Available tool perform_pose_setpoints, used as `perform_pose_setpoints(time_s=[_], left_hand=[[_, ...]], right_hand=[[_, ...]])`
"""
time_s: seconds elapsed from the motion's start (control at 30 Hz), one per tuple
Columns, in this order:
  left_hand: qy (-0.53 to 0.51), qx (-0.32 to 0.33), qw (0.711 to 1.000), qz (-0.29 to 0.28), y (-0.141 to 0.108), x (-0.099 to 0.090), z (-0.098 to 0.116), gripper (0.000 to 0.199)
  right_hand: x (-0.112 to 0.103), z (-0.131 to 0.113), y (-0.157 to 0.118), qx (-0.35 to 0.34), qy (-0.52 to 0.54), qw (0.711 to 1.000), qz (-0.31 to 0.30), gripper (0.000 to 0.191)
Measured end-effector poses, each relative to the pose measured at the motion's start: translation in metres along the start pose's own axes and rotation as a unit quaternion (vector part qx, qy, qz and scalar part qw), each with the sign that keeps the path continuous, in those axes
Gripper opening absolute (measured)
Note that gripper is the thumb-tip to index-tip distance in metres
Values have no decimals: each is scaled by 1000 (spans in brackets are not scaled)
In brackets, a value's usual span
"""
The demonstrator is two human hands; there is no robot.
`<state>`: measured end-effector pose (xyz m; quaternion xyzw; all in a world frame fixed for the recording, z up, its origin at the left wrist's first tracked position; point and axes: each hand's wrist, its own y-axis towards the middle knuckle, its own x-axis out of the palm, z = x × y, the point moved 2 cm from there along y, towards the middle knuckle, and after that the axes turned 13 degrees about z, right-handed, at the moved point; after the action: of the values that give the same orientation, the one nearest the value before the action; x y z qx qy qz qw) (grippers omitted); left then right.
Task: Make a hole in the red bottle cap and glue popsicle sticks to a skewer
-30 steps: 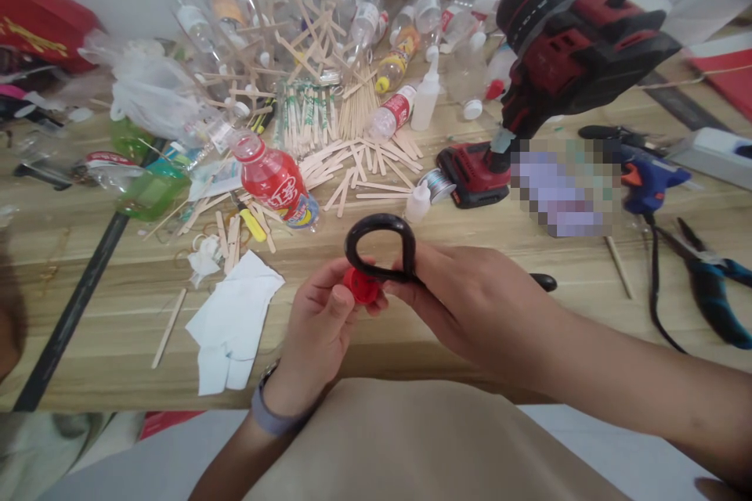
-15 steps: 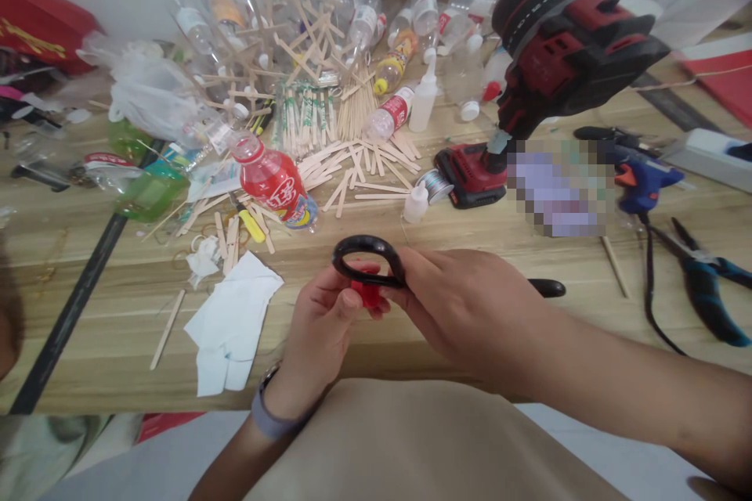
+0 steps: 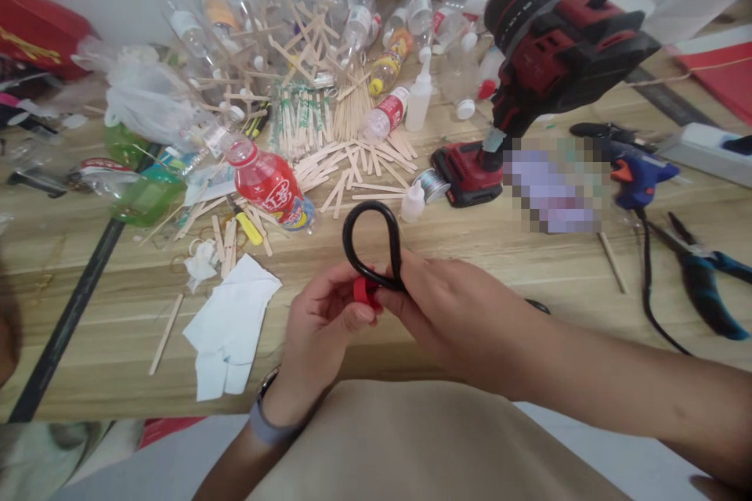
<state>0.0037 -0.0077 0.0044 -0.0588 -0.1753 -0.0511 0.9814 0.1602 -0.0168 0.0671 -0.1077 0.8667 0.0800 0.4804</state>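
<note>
In front of my body, my left hand (image 3: 320, 321) pinches a small red bottle cap (image 3: 364, 292) between thumb and fingers. My right hand (image 3: 452, 305) is closed around what look like black-handled scissors (image 3: 348, 239). One large handle loop rises above the cap, and another black end shows beyond the right wrist. The blades are hidden in the hand, so I cannot tell whether they touch the cap. Beyond the hands, to the left, a red-labelled drink bottle (image 3: 273, 188) lies on the table. A small white dropper bottle (image 3: 412, 203) stands just past the loop.
A red and black cordless drill (image 3: 540, 47) stands at right, near a blue glue gun (image 3: 643, 176) and pliers (image 3: 705, 290). Wooden sticks (image 3: 352, 164) and plastic bottles crowd the back. White paper pieces (image 3: 232, 321) lie to the left, close to the wooden table's (image 3: 111, 360) front edge.
The black handle loop has tilted up and now shows more face-on. The right-hand end has dropped mostly behind my arm. The cap has turned slightly in my left fingers.
</note>
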Motion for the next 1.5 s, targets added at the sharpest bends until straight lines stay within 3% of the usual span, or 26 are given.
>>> perform_pose_setpoints(time_s=[0.17, 0.27, 0.53, 0.9, 1.27, 1.5], left_hand=[[15, 65, 998, 15, 1, 0, 0, 30], [24, 74, 997, 22, 2, 3, 3, 34], [30, -57, 998, -5, 4, 1, -2, 28], [-7, -115, 993, 15, 5, 5, 3, 41], [40, -48, 998, -2, 6, -1, 1, 35], [58, 9, 998, 16, 6, 3, 7, 31]], right_hand=[[0, 0, 2, 8, 86, 996, -6, 16], [2, 2, 0, -11, 75, 997, 12, 16], [3, 1, -5, -116, -120, 983, 75, 6], [0, 0, -6, -140, -174, 969, 106, 16], [7, -2, -8, -142, -223, 964, 2, 13], [8, 0, -5, -77, -110, 990, -36, 17]])
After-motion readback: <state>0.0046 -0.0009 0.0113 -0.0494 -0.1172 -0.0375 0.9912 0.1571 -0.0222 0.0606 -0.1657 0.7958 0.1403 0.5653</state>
